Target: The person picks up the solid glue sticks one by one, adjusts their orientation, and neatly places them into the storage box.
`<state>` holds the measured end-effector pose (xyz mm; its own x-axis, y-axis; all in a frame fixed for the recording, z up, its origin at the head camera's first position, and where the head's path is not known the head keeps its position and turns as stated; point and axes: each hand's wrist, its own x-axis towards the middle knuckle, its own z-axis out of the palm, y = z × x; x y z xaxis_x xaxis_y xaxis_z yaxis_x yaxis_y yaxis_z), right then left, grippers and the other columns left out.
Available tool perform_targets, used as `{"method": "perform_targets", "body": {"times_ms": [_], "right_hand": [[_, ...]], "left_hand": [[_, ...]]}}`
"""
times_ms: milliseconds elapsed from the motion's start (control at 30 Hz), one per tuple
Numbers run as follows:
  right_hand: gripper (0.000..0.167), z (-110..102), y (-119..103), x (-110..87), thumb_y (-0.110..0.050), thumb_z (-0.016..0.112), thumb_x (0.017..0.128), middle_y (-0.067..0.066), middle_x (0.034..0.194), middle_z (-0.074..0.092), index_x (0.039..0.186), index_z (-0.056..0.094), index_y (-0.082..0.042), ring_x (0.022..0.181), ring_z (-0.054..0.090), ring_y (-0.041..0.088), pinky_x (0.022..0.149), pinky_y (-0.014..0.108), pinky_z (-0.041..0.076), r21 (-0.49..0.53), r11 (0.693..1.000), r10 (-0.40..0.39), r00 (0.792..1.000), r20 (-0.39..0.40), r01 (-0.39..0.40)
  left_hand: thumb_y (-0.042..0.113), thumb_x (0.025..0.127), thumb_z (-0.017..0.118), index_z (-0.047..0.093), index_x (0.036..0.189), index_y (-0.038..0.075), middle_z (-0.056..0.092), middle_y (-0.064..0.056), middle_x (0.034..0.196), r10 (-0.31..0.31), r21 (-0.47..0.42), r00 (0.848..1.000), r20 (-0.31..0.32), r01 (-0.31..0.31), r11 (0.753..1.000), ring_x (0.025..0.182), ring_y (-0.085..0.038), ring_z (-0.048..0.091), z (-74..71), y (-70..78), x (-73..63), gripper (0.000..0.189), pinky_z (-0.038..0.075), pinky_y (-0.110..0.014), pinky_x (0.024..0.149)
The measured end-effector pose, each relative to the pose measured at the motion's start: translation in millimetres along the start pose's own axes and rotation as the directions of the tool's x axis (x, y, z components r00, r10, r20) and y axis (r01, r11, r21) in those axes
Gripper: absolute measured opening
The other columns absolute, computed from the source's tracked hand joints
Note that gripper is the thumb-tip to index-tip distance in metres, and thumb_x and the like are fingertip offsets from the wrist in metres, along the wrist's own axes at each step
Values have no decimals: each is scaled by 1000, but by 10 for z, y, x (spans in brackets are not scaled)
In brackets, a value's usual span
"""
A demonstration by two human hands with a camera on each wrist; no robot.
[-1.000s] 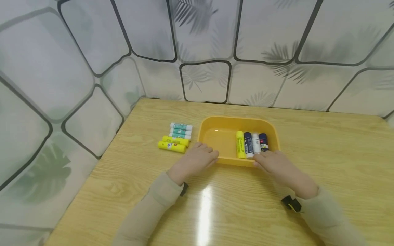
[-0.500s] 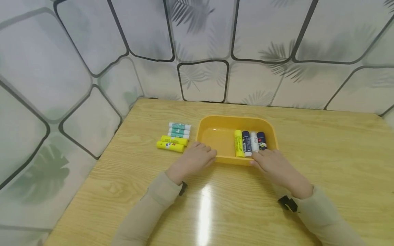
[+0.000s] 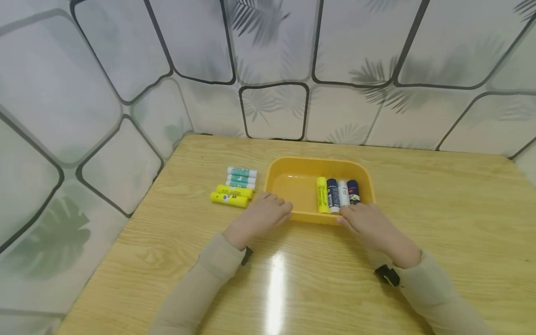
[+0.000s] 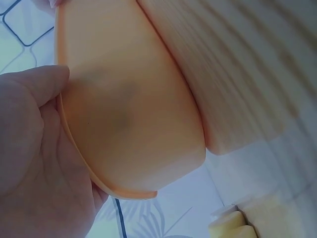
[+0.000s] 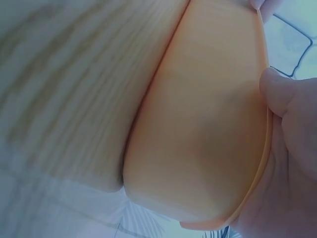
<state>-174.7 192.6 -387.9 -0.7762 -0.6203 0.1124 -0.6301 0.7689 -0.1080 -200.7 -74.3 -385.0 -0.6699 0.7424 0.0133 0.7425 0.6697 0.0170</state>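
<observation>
Two hands grip the near rim of a shallow yellow-orange tray (image 3: 311, 217) on the wooden table (image 3: 326, 284).
The left hand (image 3: 264, 215) pinches the rim toward its left end, the right hand (image 3: 372, 228) toward its right, each thumb against the outer wall with fingers over the edge; inside, right of middle, four capped tubes (image 3: 332, 195) lie side by side, while three green-and-white tubes (image 3: 241, 178) and two yellow tubes (image 3: 229, 199) rest on the wood to the left. I'd judge the tray light, with smooth, fairly stiff plastic walls that could flex a little and slide easily; the rim looks the natural hold, though the tubes inside would probably roll if it tipped.
</observation>
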Motion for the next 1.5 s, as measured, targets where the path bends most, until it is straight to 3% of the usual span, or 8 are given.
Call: {"method": "perform_targets", "body": {"times_ms": [433,667,1300,1500], "right_hand": [[20,-38,99,82,-20,50,90,-6,60,36,72,42,-14,54,38,13,52,30,30,48,998,-41,999,-13,42],[21,-67,151,145,-20,50,91,-6,60,36,72,43,-15,55,38,12,53,30,30,83,997,-8,1000,30,6],[22,-84,192,211,-23,46,92,-6,66,43,72,47,-16,62,41,14,59,32,31,123,991,39,995,91,-50],[22,-69,200,206,-23,47,92,-6,66,44,71,47,-17,62,41,14,59,32,31,111,992,45,995,88,-55]], "left_hand": [[29,96,36,52,93,16,53,4,80,-14,-32,1000,23,15,999,80,-15,48,-42,-57,93,20,32,-34,89],[30,96,35,51,93,17,52,5,80,-32,-70,998,61,36,997,81,-14,49,-54,-104,165,21,30,-34,90],[30,96,35,49,89,17,49,6,75,-40,-93,997,59,45,995,83,-15,49,-49,-158,219,21,26,-38,96],[31,96,34,49,89,17,50,6,77,-44,-78,997,61,48,996,80,-14,48,-44,-150,230,22,29,-36,92]]}}
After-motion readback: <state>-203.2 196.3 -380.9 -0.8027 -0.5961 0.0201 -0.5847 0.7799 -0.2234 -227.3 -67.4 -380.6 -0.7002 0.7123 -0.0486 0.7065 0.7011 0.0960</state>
